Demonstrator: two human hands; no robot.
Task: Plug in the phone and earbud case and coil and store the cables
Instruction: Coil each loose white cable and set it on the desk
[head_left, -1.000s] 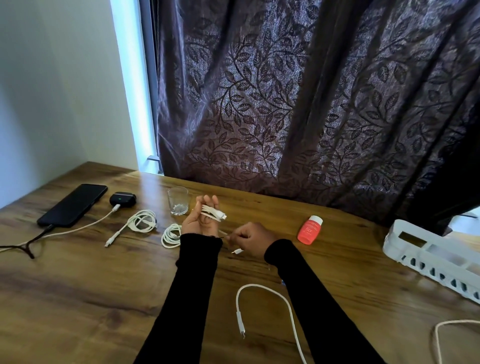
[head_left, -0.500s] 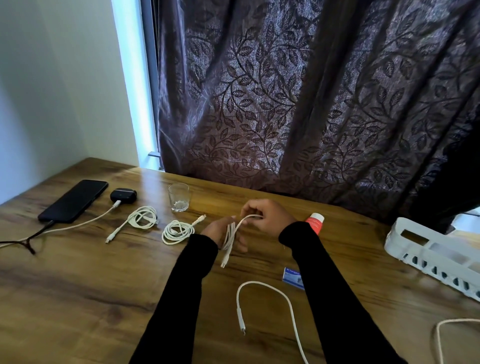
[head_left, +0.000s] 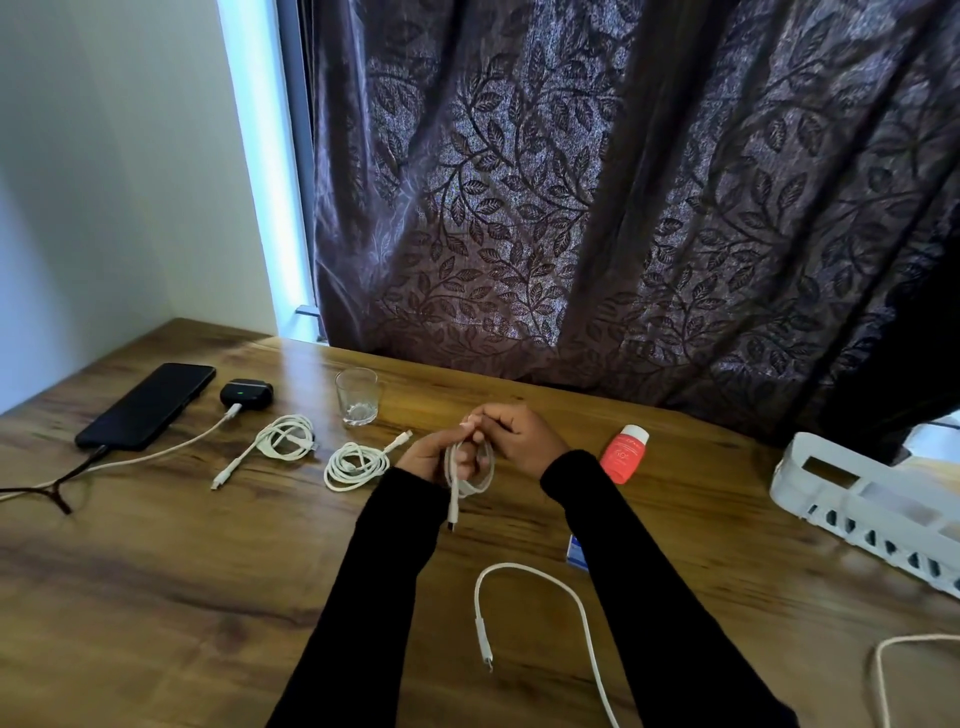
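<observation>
Both hands meet over the middle of the wooden table. My left hand holds a small coil of white cable, its plug end hanging down. My right hand pinches the top of the same coil. At the far left lies a black phone with a dark cable in its near end. Beside it sits a black earbud case showing a green light, a white cable plugged into it. Two coiled white cables lie left of my hands.
A loose white cable curves on the table near me, another at the right edge. A glass stands behind the coils. A red bottle, a small blue box and a white plastic basket lie to the right. A dark curtain hangs behind.
My right hand has come up from the table to the top of the coil, and my left hand has turned down; the cable now hangs as loops between both hands.
</observation>
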